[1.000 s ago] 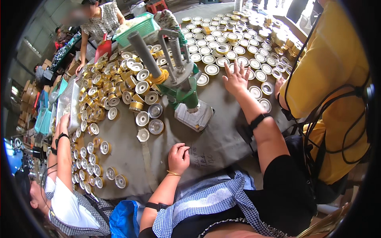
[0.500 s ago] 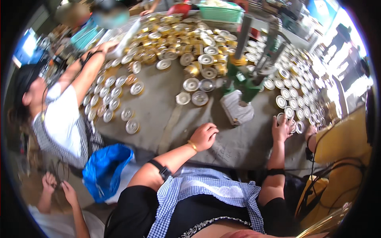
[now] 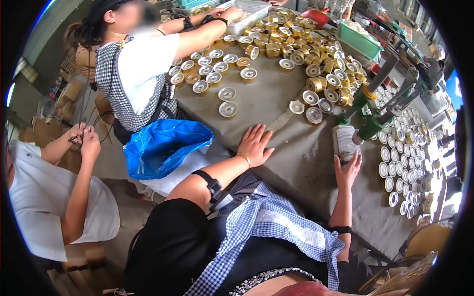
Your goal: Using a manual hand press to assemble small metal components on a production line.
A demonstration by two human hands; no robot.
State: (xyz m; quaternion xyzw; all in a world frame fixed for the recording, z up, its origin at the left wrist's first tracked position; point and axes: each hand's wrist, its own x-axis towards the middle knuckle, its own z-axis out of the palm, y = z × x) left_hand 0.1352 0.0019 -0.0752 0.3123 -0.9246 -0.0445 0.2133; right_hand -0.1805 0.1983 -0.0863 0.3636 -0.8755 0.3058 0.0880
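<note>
My left hand (image 3: 254,145) lies flat on the grey-covered table (image 3: 289,167) near its front edge, fingers spread, holding nothing. Close to its fingertips sit a few round gold pieces (image 3: 313,115) with pale dished tops, and a whitish cap-like piece (image 3: 296,107). Farther right, my right hand (image 3: 348,171) is open with its thumb and fingers apart. It is at the near end of a pale wrapped block (image 3: 344,141) at the foot of a green hand press (image 3: 371,123); whether it touches the block I cannot tell.
Gold pieces (image 3: 306,47) are heaped at the back, and rows of white-topped ones (image 3: 405,158) stand right. A co-worker (image 3: 143,69) reaches into a clear bin (image 3: 254,12) at back left. A blue bag (image 3: 163,148) hangs by the front edge. Another person (image 3: 64,192) sits left.
My view has swung left. My right hand has left the white-topped pieces and is now by the wrapped block. My left hand has gone from loosely curled to spread flat.
</note>
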